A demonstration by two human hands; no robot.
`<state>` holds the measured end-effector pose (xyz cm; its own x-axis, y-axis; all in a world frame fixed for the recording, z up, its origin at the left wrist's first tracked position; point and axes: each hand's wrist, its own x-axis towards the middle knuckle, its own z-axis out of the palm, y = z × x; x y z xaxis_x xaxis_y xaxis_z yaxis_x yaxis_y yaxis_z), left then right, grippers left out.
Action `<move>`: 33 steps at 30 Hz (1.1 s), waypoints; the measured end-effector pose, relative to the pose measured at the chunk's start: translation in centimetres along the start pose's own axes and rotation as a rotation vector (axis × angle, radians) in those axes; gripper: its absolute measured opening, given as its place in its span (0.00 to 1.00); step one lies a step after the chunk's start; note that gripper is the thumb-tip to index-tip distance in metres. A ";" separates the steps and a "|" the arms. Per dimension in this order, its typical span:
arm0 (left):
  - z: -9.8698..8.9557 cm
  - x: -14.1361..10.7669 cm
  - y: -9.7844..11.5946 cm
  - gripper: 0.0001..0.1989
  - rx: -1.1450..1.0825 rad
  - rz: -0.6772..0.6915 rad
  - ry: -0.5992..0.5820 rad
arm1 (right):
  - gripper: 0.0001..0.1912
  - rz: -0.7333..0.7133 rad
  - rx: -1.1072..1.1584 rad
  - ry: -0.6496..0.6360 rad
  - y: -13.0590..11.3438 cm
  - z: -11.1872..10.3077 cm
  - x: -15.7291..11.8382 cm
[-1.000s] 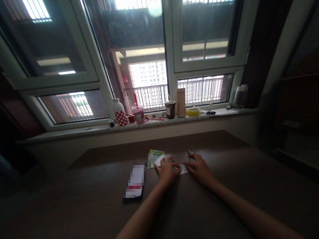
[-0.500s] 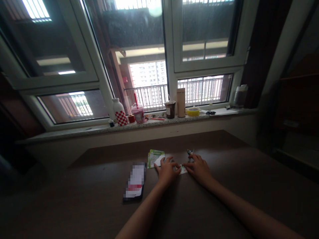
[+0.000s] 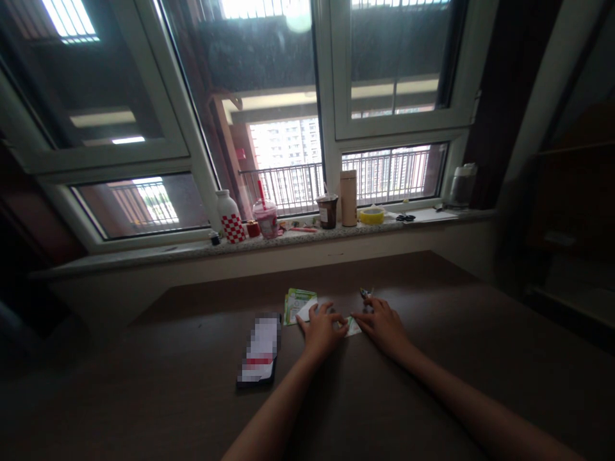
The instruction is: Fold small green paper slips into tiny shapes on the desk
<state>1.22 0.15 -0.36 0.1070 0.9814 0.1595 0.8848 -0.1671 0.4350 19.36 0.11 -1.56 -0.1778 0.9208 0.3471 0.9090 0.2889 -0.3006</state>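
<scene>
A small piece of white and green paper (image 3: 353, 327) lies between my hands on the brown table. My left hand (image 3: 323, 330) has its thumb and index finger pinched at the paper's left edge, the other fingers spread over the table. From the other side, my right hand (image 3: 384, 324) presses thumb and index finger at the paper's upper right. Partly under my left fingers is a stack of green and white printed cards or packets (image 3: 298, 304), with a white corner on top. A small crumpled-looking object (image 3: 366, 292) sits just beyond my right fingers, its kind unclear.
A phone (image 3: 259, 352) with a blurred screen lies left of my left forearm. Beyond the table (image 3: 192, 384), the windowsill (image 3: 298, 237) carries a checkered bottle (image 3: 231, 218), a pink drink cup (image 3: 266, 219), a dark drink cup (image 3: 328, 211), a tan flask (image 3: 348, 198) and yellow tape (image 3: 371, 216).
My right thumb and index finger have shifted very slightly, and a little more of the small paper shows. My left hand stays in place.
</scene>
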 end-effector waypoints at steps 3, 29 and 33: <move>-0.1 -0.1 0.1 0.06 0.003 -0.004 -0.004 | 0.13 0.005 0.004 0.004 0.1 0.2 0.1; -0.4 -0.5 0.2 0.08 -0.001 0.021 -0.033 | 0.10 -0.107 0.134 0.089 0.4 0.2 0.3; -0.4 -0.5 0.1 0.07 -0.016 0.033 -0.032 | 0.07 -0.075 0.140 0.076 0.3 0.2 0.4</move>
<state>1.07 -0.40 -0.05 0.1506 0.9778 0.1457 0.8733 -0.2007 0.4439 19.54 0.61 -1.69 -0.2097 0.8745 0.4374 0.8318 0.3947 -0.3903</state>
